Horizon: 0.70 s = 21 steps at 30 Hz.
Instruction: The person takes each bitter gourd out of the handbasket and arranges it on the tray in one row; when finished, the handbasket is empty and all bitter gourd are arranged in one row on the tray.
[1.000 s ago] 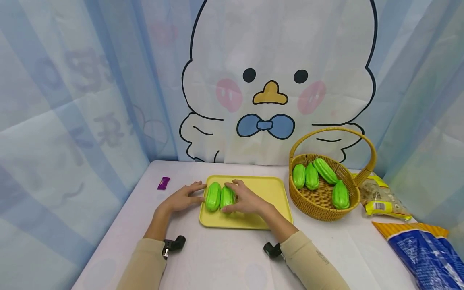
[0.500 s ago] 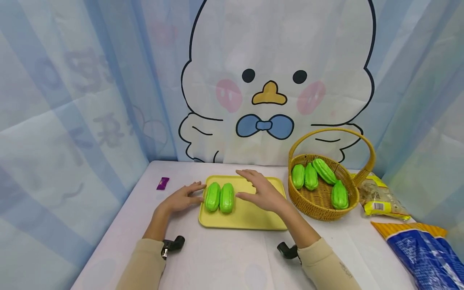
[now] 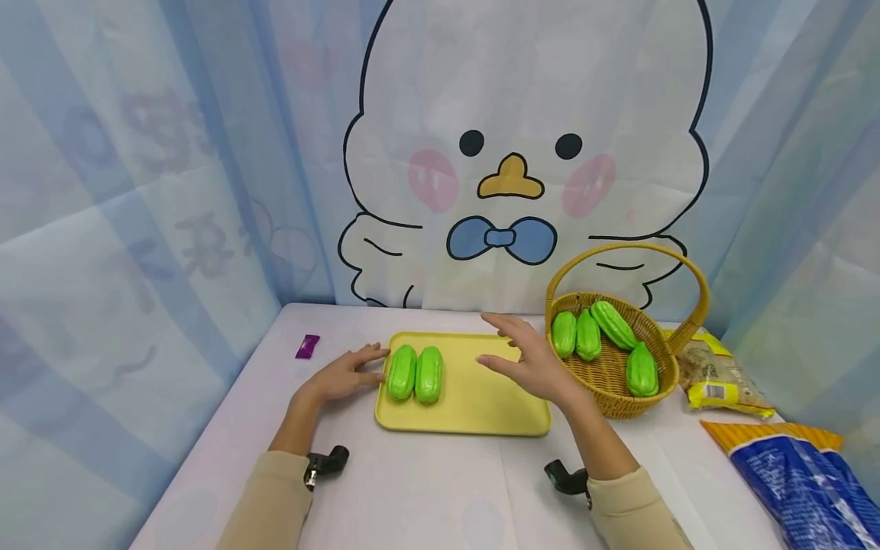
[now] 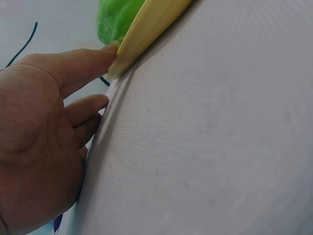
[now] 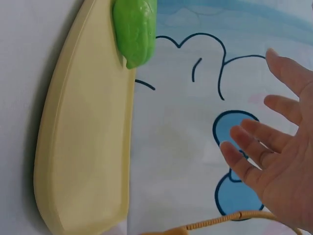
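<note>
Two green ribbed gourds (image 3: 415, 374) lie side by side, lengthwise, at the left end of a yellow tray (image 3: 491, 397). My left hand (image 3: 342, 376) rests at the tray's left edge, fingers extended. In the left wrist view its thumb touches the tray rim (image 4: 128, 49), with a green gourd (image 4: 115, 19) just behind. My right hand (image 3: 532, 363) hovers over the tray's right end, fingers spread and holding nothing. The right wrist view shows its palm (image 5: 288, 181) and loosely bent fingers, apart from the tray.
A wicker basket (image 3: 608, 401) with a tall handle stands right of the tray, several green gourds inside. Beyond it lie a yellow clear bag (image 3: 725, 374) and a blue bag (image 3: 797, 477). A purple wrapped sweet (image 3: 307, 346) lies back left. Printed curtains (image 3: 309, 153) surround the table.
My right hand has let go of the right-hand gourd and moved right, toward the basket. The left hand has stayed at the tray's edge.
</note>
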### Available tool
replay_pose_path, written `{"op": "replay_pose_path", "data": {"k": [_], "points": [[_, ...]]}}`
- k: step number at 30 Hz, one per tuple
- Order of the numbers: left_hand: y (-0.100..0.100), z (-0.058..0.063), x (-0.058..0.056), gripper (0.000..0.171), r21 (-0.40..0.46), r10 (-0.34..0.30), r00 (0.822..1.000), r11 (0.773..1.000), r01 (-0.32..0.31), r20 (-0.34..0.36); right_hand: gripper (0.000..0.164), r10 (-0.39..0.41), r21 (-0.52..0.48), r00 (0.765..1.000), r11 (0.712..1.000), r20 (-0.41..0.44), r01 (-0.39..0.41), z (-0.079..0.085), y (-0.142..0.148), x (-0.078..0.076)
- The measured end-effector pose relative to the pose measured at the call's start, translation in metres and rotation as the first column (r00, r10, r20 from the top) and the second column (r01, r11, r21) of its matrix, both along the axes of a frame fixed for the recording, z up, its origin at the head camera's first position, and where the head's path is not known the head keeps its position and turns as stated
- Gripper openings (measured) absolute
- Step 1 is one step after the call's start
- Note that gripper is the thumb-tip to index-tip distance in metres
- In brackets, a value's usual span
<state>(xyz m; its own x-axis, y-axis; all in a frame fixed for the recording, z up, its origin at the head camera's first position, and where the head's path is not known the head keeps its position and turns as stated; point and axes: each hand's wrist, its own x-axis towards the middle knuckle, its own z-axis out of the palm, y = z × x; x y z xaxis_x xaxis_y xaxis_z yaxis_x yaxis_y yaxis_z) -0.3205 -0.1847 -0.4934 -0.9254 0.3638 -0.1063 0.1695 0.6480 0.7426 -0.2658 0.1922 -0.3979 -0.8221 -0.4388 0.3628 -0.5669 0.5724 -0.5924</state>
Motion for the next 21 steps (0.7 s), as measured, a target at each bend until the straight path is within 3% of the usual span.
{"op": "replay_pose_path", "data": {"k": [4,13,21], "points": [[0.0,0.001,0.0,0.062,0.005,-0.006,1.0,1.0,0.006,0.0,0.069,-0.038,-0.009,0.999,0.999,-0.003,0.038,0.001,0.015,-0.001],[0.0,0.002,0.0,0.062,-0.005,0.001,1.0,1.0,-0.001,-0.005,0.067,-0.126,0.029,0.987,0.992,0.099,0.124,0.014,0.059,0.001],[0.001,0.0,-0.001,0.062,-0.005,0.001,1.0,1.0,-0.001,-0.001,0.064,-0.162,0.076,0.977,0.985,0.137,0.152,0.019,0.089,0.005]]}}
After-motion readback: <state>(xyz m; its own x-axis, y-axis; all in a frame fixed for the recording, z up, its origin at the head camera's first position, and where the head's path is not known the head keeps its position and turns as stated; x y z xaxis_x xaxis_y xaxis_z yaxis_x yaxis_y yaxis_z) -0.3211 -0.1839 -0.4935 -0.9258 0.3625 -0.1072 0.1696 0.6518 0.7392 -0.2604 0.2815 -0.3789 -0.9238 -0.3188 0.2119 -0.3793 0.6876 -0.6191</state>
